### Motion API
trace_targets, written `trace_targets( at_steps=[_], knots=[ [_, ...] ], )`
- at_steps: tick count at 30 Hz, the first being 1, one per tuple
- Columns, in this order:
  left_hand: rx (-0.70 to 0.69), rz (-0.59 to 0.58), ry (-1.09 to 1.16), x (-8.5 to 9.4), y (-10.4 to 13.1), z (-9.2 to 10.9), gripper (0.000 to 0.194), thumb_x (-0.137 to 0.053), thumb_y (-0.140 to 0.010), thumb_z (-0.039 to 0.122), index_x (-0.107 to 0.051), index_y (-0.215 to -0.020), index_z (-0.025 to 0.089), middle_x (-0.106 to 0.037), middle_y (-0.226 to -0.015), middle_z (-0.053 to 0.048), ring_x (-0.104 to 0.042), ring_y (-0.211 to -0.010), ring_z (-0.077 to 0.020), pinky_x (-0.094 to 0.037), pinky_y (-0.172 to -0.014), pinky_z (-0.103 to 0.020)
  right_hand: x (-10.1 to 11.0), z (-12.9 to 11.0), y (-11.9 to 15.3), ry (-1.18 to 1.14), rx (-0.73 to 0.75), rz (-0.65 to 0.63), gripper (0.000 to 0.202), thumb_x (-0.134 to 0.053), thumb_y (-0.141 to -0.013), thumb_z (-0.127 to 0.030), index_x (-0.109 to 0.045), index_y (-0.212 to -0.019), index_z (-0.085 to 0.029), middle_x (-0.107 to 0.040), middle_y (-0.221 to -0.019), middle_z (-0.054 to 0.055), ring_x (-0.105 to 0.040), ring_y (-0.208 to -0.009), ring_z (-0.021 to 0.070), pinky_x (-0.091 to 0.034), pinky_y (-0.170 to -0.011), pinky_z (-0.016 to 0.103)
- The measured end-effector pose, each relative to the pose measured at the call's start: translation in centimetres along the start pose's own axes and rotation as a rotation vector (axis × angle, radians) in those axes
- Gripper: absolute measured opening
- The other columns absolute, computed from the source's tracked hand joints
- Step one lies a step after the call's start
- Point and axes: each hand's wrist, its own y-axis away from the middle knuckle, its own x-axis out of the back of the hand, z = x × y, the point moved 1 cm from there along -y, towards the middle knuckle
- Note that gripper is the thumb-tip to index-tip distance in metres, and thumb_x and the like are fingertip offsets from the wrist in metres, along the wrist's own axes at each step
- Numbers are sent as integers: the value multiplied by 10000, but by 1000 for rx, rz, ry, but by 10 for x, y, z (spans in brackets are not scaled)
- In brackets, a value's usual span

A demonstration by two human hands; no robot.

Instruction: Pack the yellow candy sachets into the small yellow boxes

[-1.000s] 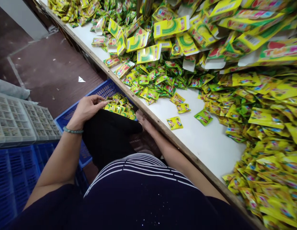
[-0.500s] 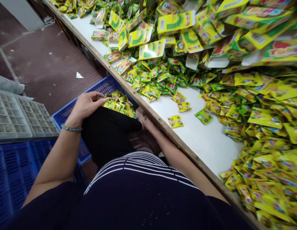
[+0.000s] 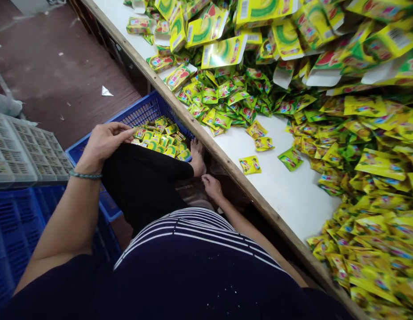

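My left hand (image 3: 109, 140), with a beaded bracelet at the wrist, rests on my bent knee in black trousers (image 3: 143, 173). Its fingers stretch loosely over the knee and hold nothing that I can see. Beyond them, a blue plastic basket (image 3: 149, 104) holds many small yellow-green boxes (image 3: 163, 142). My right hand (image 3: 212, 187) is below the table edge, just behind my bare foot (image 3: 197, 158), with its fingers curled in. No object shows in it.
A white table (image 3: 276, 195) with a wooden edge (image 3: 233, 166) runs along my right. Heaps of yellow and green sachets (image 3: 376, 213) and open cartons (image 3: 223, 51) cover much of it. Blue crates (image 3: 16, 240) and a whitish crate (image 3: 29, 149) stand at left.
My right hand has drawn back from my foot towards my body, and its fingers now show. My left hand stays on the knee. The view has shifted slightly.
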Motion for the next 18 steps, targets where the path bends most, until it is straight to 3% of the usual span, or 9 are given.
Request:
trace_targets(
  at_steps=[3,6,9,12,18],
  knots=[
    [22,0,21,-1,-4,-6,459,-725,-721,583,-732,-919,169,-748,-802,-79,-688,-759,-194,-523,-709,-287,10,1,-19,-12,-26,101,547,-292,-975,-395,-514,-1405,-140,-574,-1400,175,-504,-1331,288,-386,-1118,482],
    [33,-2,15,-3,-7,-7,450,-729,-719,580,-730,-909,172,-748,-790,-78,-690,-750,-194,-527,-702,-289,11,-9,-33,-12,30,19,674,-303,-981,-488,-343,-1531,-100,-369,-1576,162,-306,-1487,271,-250,-1224,460],
    [18,-6,11,-3,-8,-7,463,-723,-713,599,-737,-901,175,-748,-787,-82,-695,-759,-208,-527,-696,-295,1,-16,-24,41,122,-40,730,-343,-976,-512,-252,-1567,-94,-237,-1633,155,-212,-1523,254,-189,-1245,461],
    [4,0,-27,-3,-8,-6,484,-717,-704,624,-748,-896,180,-748,-777,-84,-697,-766,-223,-520,-687,-296,-6,-17,-17,78,200,-51,706,-351,-983,-515,-256,-1571,-136,-224,-1640,136,-155,-1537,255,-135,-1246,518],
    [-56,1,-117,-5,-7,10,504,-692,-709,645,-756,-913,189,-754,-780,-84,-686,-758,-226,-501,-663,-291,5,-50,-76,-14,126,-127,663,-299,-1014,-502,-302,-1556,-121,-242,-1638,114,-165,-1534,221,-153,-1257,415]
  ],
)
